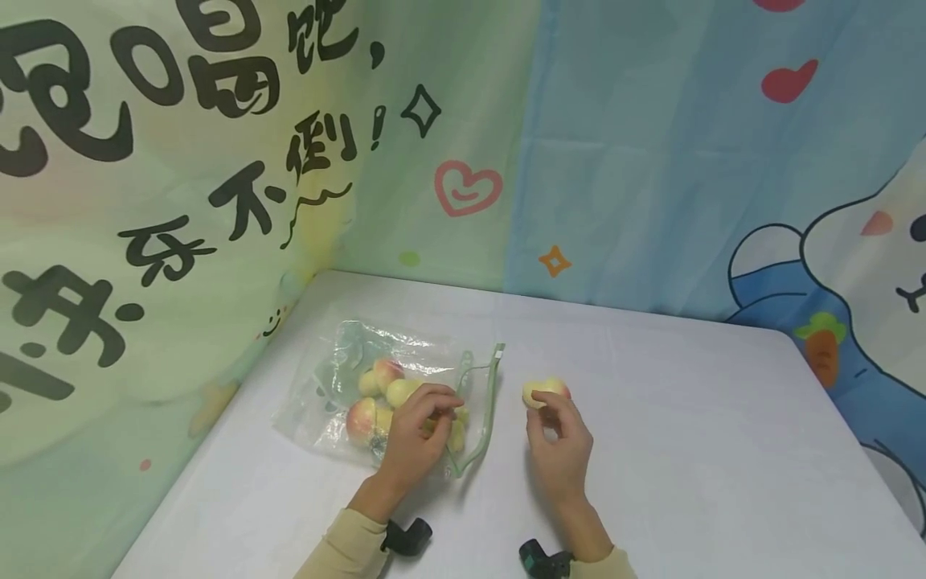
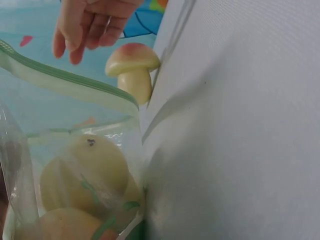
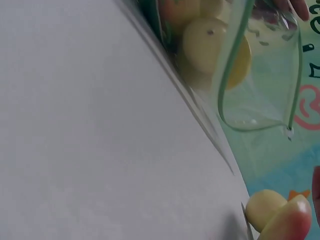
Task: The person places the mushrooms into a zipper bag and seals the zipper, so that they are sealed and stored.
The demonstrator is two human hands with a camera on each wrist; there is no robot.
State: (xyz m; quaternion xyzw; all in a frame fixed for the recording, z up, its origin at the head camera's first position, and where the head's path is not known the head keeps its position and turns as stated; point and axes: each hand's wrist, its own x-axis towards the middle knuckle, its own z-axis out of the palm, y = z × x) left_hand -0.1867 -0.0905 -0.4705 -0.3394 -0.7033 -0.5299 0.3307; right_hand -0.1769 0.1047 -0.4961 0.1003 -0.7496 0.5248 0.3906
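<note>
On the left of the table lies a clear zip bag [image 1: 329, 418] with a green rim, its mouth facing right and gaping. Several pale-yellow and pink toy mushrooms [image 1: 362, 422] show through its plastic. My left hand [image 1: 419, 430] is over the bag's mouth, thumb and fingers pinching its upper edge, which stands raised in the left wrist view. To the right of the bag, a yellow mushroom [image 2: 134, 70] with a pink-tinged cap rests on the table. Beside it hangs my right hand [image 1: 560, 442], fingers loosely bent and apart from the mushroom in the left wrist view.
The white-covered table [image 1: 687, 450] extends to the right. Printed cloth hangings [image 1: 615, 161] with lettering and cartoon figures stand along its left side and back. Dark wrist cameras [image 1: 408, 537] sit on both forearms.
</note>
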